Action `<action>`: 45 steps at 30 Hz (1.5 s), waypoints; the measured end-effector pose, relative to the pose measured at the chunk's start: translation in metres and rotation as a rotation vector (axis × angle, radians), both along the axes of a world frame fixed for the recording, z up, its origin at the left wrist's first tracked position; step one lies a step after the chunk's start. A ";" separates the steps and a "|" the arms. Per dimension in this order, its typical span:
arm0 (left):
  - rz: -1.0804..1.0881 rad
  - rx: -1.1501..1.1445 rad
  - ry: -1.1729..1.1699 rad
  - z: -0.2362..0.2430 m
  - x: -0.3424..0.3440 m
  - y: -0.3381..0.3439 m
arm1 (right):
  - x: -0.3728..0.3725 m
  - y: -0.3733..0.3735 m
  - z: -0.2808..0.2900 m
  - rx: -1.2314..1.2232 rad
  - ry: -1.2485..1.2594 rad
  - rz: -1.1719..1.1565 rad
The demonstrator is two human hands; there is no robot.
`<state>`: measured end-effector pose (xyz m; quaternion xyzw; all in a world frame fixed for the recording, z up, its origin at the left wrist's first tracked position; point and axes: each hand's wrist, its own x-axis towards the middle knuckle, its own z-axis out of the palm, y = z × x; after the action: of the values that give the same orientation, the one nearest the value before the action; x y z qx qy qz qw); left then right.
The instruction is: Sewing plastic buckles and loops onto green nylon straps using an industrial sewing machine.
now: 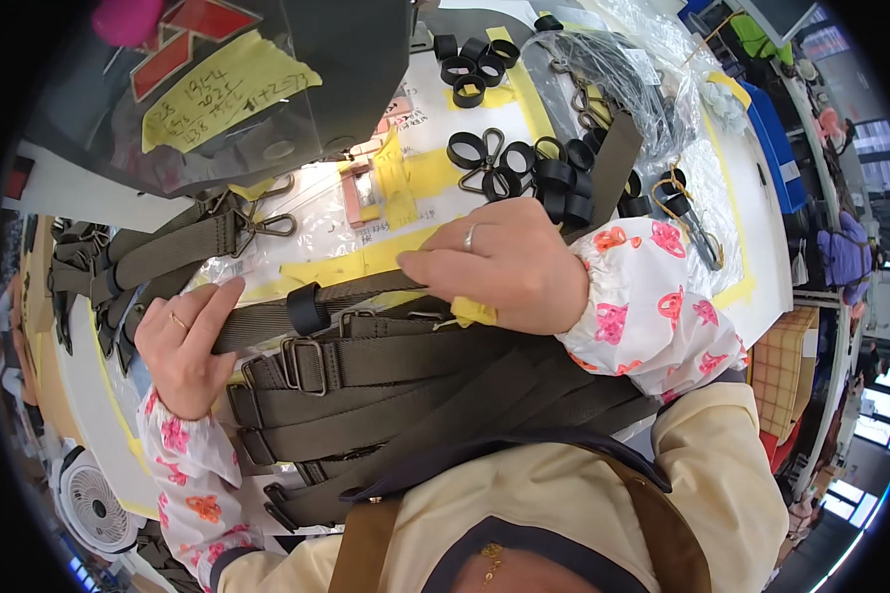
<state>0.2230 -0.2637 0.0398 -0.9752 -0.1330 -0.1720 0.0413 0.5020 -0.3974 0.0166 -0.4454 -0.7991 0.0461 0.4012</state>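
Observation:
My left hand (193,341), in a floral sleeve cover, has its fingers curled on the end of an olive webbing strap (252,326). A black loop (307,307) sits around that strap between my hands. My right hand (509,267) is closed on the same strap farther right, with a small yellow piece (475,310) showing under its fingers. Below lie several more olive straps (415,415) with metal slider buckles (304,365). Loose black loops (561,183) and metal snap hooks lie above my right hand, and straps with snap hooks (183,242) lie to the left.
A dark machine (346,44) with a yellow note stands at the upper left. Clear plastic bags (663,84) lie at upper right, beside a blue bin (771,148). A small white fan (99,499) is at lower left, a plaid container (781,366) at right.

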 end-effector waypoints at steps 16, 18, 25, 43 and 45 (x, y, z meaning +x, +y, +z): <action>0.305 0.268 -0.041 -0.012 -0.051 0.024 | 0.009 0.001 0.002 0.073 -0.212 -0.016; 0.355 0.257 0.031 -0.011 -0.047 0.017 | -0.002 0.011 0.006 0.186 -0.346 -0.037; -0.076 -0.737 -0.086 0.011 0.081 -0.023 | -0.002 0.024 0.011 0.278 -0.446 -0.022; -0.151 -0.760 -0.400 -0.049 0.094 -0.017 | 0.128 0.039 0.010 -0.461 -0.850 -1.057; -0.119 -0.778 -0.427 -0.044 0.098 -0.016 | 0.106 0.028 0.022 -0.232 -0.460 -0.680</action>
<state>0.3206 -0.2795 -0.0038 -0.8668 -0.1372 -0.3087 -0.3668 0.6079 -0.3689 0.0390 -0.7245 -0.6649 -0.0997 0.1522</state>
